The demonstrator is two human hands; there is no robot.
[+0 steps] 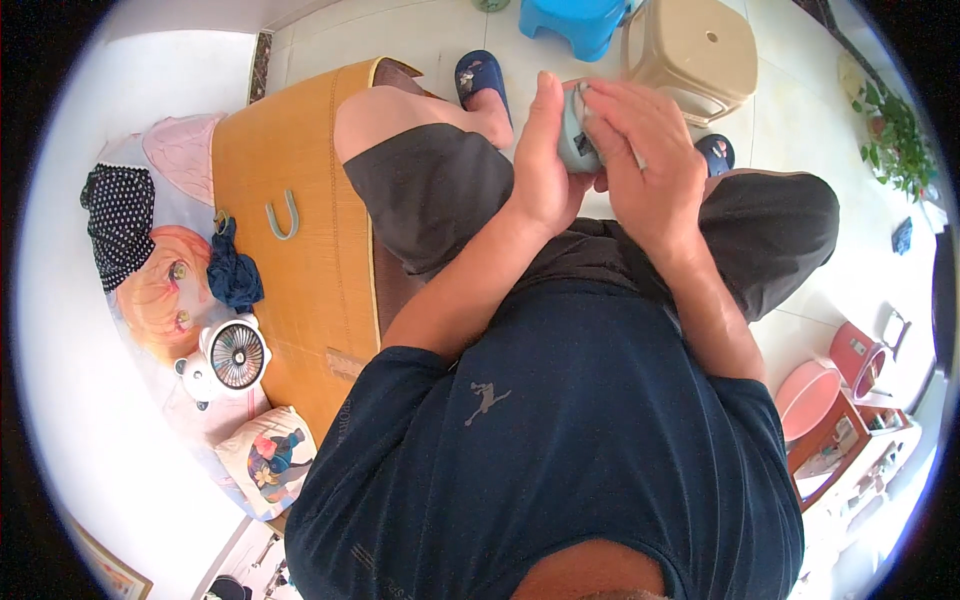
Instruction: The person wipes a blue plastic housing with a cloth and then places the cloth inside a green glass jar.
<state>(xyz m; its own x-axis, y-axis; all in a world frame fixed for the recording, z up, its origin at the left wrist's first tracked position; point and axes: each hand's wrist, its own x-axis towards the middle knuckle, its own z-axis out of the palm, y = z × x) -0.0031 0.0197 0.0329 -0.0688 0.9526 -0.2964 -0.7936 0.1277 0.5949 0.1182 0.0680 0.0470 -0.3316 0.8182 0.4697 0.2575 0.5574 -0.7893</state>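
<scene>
Between my two hands is a rounded grey-green object (576,135) with a dark patch on its side; its kind cannot be made out. My left hand (545,165) wraps its left side and underside, thumb pointing up. The fingers of my right hand (650,145) lie bent over its top and right side, covering much of it. Both hands are in front of my lap, between my knees. To the left, a U-shaped grey-green piece (283,215) of similar colour lies on the tan mat (310,130), apart from my hands.
A beige stool (690,55) and a blue stool (572,22) stand just beyond my hands. Left on the seat are a white fan (237,355), a dark blue cloth (235,268) and a printed cushion (268,458). Pink basins (808,400) and a leafy plant (893,135) are at the right.
</scene>
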